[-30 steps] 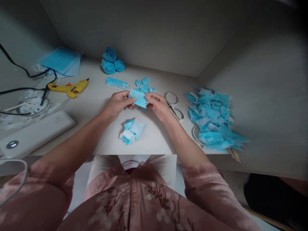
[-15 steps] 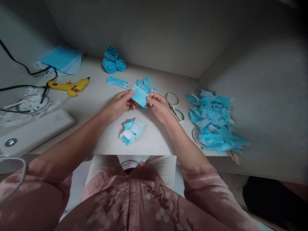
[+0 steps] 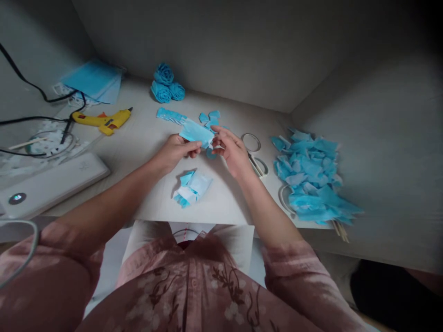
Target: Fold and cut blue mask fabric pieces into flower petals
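A light blue piece of mask fabric (image 3: 196, 133) is held up over the table between my hands. My left hand (image 3: 176, 152) pinches its lower left edge, thumb on top and fingers beneath. At its right edge, my right hand (image 3: 231, 150) has curled fingers at a small whitish corner, while the index finger stretches along above. Below them on the table lies a bundle of folded blue and white fabric pieces (image 3: 192, 188). Just beyond the held piece are small blue cut pieces (image 3: 210, 118) and a pleated blue strip (image 3: 169, 115).
Blue fabric roses (image 3: 164, 84) stand at the back. Left are blue face masks (image 3: 93, 80), a yellow glue gun (image 3: 104, 121), cables and a white power bank (image 3: 55, 184). Right are scissors (image 3: 258, 165), a tape roll (image 3: 251, 142) and a heap of blue petals (image 3: 306, 163) with sticks (image 3: 341, 230).
The fabric piece has shifted slightly left and turned flatter. My left thumb has moved to its lower edge, and my right index finger has lifted and stretched out.
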Motion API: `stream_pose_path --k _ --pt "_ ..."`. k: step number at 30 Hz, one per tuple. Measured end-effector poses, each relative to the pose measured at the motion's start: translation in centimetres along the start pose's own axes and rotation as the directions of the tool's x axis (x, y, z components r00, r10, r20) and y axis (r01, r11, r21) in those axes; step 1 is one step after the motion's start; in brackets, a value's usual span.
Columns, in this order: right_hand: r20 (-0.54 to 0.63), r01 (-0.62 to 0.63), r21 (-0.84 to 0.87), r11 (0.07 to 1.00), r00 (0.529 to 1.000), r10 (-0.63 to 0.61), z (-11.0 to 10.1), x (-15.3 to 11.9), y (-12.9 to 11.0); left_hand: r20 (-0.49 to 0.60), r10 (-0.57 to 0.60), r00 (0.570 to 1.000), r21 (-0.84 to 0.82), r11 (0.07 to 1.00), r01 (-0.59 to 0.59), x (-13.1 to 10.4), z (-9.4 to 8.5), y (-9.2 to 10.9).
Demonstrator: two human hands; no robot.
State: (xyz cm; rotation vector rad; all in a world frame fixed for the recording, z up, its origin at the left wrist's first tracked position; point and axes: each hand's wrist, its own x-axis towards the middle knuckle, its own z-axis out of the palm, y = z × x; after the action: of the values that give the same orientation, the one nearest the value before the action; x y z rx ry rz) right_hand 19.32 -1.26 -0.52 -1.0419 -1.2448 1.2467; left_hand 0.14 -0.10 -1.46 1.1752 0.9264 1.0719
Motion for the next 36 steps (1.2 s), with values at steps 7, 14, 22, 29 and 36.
stream_pose_path --k 7,14,22,29,36 --pt "0.021 0.319 -0.407 0.856 0.94 -0.34 -0.3 -0.6 -0.5 -0.081 -0.019 0.997 -0.101 0.995 0.011 0.2 0.0 0.3" --pt "0.049 0.2 -0.34 0.919 0.98 -0.195 0.5 -0.4 0.4 -0.042 -0.041 0.998 -0.211 0.977 0.031 -0.2 0.5 1.1" --pt "-0.002 0.176 -0.166 0.97 0.984 -0.179 1.1 -0.4 0.9 0.013 -0.062 0.998 -0.161 0.985 0.063 -0.3 0.7 0.3" --pt "-0.076 0.161 -0.125 0.979 0.982 -0.171 1.0 -0.1 1.1 -0.378 0.211 0.902 -0.002 0.974 -0.228 1.4 -0.6 -0.4" --pt "-0.073 0.152 -0.184 0.971 0.983 -0.168 1.1 -0.1 1.1 -0.03 0.697 0.717 0.592 0.59 -0.549 0.2 -0.3 0.2"
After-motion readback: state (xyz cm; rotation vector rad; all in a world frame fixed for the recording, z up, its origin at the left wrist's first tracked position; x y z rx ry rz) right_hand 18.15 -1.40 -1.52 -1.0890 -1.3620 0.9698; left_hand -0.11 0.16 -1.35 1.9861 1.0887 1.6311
